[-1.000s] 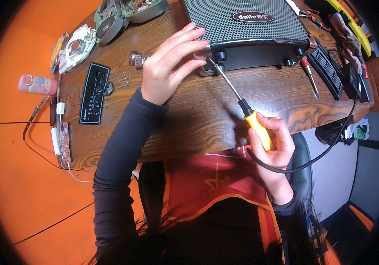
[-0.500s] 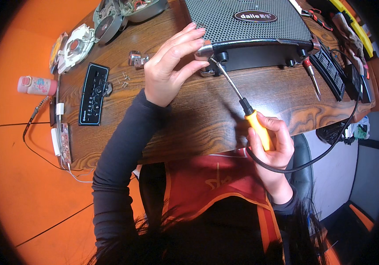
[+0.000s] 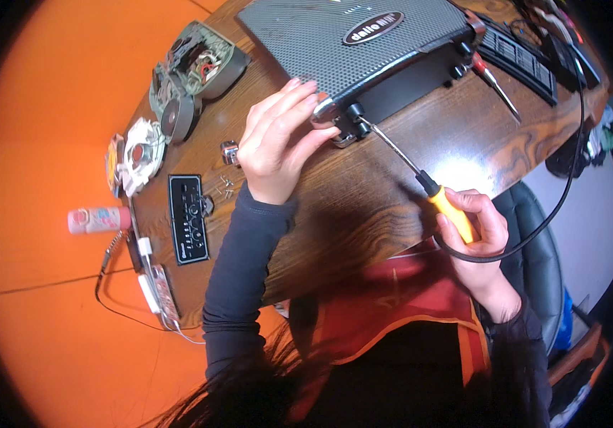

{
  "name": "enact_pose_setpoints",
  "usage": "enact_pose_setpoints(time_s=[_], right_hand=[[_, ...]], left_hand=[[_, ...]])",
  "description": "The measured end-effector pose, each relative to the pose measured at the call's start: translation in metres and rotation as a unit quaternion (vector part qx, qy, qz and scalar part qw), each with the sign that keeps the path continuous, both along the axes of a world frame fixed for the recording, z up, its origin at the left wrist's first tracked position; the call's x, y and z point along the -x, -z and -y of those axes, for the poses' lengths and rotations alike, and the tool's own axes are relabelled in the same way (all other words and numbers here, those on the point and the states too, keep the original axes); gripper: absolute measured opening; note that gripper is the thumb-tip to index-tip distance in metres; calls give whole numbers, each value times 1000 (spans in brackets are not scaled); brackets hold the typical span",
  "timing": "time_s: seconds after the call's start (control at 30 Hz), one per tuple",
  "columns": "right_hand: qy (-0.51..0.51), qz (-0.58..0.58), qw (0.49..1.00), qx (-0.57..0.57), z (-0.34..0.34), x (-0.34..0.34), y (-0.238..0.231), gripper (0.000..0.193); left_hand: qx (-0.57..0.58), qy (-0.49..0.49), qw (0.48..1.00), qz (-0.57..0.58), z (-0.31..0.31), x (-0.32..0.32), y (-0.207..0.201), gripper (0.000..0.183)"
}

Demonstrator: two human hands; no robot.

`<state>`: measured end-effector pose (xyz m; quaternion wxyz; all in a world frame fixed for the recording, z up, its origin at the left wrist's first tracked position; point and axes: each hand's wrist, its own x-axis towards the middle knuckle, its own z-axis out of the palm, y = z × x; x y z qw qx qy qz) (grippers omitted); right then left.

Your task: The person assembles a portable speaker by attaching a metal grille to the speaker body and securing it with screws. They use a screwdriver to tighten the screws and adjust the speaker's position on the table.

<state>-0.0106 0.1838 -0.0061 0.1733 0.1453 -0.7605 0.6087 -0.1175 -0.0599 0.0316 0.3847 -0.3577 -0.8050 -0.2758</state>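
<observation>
A boxy speaker (image 3: 335, 53) with a grey perforated front lies at the far side of the table. At its near left corner, my left hand (image 3: 278, 143) pinches a shiny metal corner piece (image 3: 326, 110) between thumb and fingers. My right hand (image 3: 481, 225) is wrapped round the yellow handle of a screwdriver (image 3: 453, 212). Its metal shaft slants up to the left, with the tip beside the black rubber feet (image 3: 355, 113) at that corner. The exact contact of the tip is too small to tell. A black cord (image 3: 545, 227) loops past my right hand.
Left on the wooden table (image 3: 335, 228) are a black control panel (image 3: 189, 217), small screws (image 3: 226, 187), another metal corner piece (image 3: 229, 152), and an opened casing with wires (image 3: 210, 64). A red-handled screwdriver (image 3: 495, 85) lies right of the speaker, near a black slotted panel (image 3: 517, 60).
The view has turned, so the table and its things appear tilted and shifted. My left hand still holds the corner piece, and my right hand keeps the screwdriver at the same corner.
</observation>
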Motion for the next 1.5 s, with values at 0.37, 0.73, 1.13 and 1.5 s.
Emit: enact_pose_setpoints(time_s=[0.37,0.73,1.13,1.5], right_hand=[[0,-29,1000,-11,10,3,-5,26],[8,-40,999,-7,11,3,-2,25],[3,-46,999,-5,10,4,-2,26],[5,-44,999,-16,13,7,-4,27]], left_hand=[[-17,-17,998,58,0,-4,-6,40],[-44,-19,995,93,0,-5,-5,40],[14,-19,999,39,2,-5,-5,41],[-9,-21,999,39,0,-5,-1,40]])
